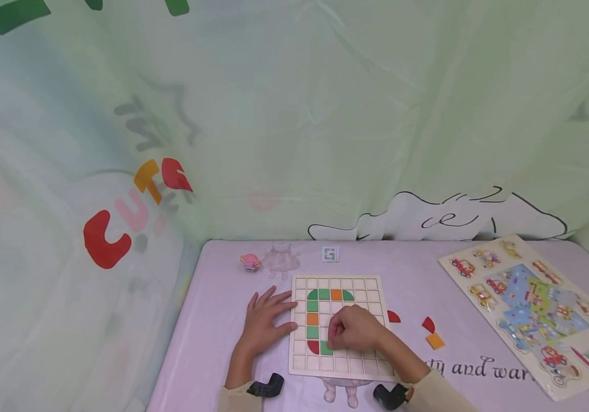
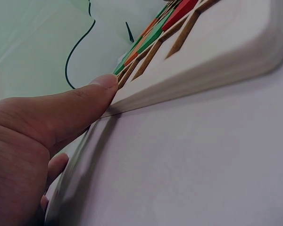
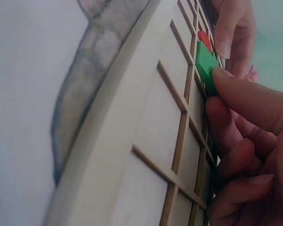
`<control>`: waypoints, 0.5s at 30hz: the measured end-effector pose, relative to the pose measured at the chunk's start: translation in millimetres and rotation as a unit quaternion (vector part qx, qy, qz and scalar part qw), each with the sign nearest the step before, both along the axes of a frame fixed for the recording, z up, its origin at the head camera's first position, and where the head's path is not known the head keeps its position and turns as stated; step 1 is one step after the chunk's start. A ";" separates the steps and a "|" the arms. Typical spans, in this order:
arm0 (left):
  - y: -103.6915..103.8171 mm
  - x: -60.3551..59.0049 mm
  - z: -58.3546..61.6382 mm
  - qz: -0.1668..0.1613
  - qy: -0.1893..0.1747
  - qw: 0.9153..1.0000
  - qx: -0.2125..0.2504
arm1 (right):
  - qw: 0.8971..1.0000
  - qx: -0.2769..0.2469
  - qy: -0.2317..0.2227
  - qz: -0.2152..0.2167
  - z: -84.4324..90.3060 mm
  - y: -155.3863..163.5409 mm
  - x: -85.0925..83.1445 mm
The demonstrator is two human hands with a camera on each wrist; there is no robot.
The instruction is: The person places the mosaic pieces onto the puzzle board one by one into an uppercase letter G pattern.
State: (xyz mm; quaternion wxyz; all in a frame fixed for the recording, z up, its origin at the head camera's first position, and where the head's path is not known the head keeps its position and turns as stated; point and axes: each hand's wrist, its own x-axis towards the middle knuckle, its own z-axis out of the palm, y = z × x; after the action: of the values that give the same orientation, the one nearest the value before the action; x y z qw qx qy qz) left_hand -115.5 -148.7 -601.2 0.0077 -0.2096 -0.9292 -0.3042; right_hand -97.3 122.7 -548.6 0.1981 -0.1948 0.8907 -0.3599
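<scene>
From the head view, the right hand curls over a green tile in the grid board, low in the C-shaped row of eight tiles; the left hand lies flat, fingers spread, at the board's left edge. Three loose tiles lie right. The left wrist view shows the thumb touching the rim. The right wrist view shows fingertips pinching one green tile beside a red one.

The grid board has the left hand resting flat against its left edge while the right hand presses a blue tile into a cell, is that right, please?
Not quite: the tile is green, not blue. The right wrist view shows the right hand pressing a green tile into the grid board; the left hand does rest against its left edge.
</scene>
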 end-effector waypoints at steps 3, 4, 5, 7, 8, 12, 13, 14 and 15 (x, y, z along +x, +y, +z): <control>0.2 0.7 0.4 0.000 0.000 1.000 0.000 | 1.000 0.008 -0.003 -0.008 2.4 -1.4 1.2; 0.2 0.9 0.5 0.000 0.001 1.000 0.001 | 1.000 0.010 -0.004 -0.011 2.9 -1.7 1.4; 0.2 1.1 0.8 0.000 0.001 1.000 0.001 | 1.000 0.011 -0.006 -0.014 3.3 -1.9 1.6; 0.3 1.4 1.2 0.000 0.001 1.000 0.003 | 1.000 0.014 -0.006 -0.019 3.6 -2.1 1.8; 0.3 1.5 1.4 -0.001 0.001 1.000 0.003 | 1.000 0.014 -0.005 -0.020 3.6 -2.2 1.9; 0.2 1.5 1.8 -0.001 -0.002 1.000 0.004 | 1.000 0.018 -0.002 -0.021 2.6 -2.7 1.5; 0.1 1.5 1.7 -0.001 -0.003 1.000 0.004 | 1.000 0.019 -0.001 -0.020 2.3 -2.7 1.2; 0.1 1.4 1.6 -0.001 -0.003 1.000 0.005 | 1.000 0.019 0.000 -0.020 1.9 -2.8 1.0; 0.0 1.3 1.5 -0.002 -0.003 1.000 0.005 | 1.000 0.020 0.000 -0.021 1.6 -2.9 0.8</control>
State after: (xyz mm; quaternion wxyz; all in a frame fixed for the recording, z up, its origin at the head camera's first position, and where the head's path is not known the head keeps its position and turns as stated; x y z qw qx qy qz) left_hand -114.2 -148.7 -599.6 0.0057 -0.2101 -0.9273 -0.3097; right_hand -96.5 119.8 -547.0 0.1943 -0.1724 0.9016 -0.3460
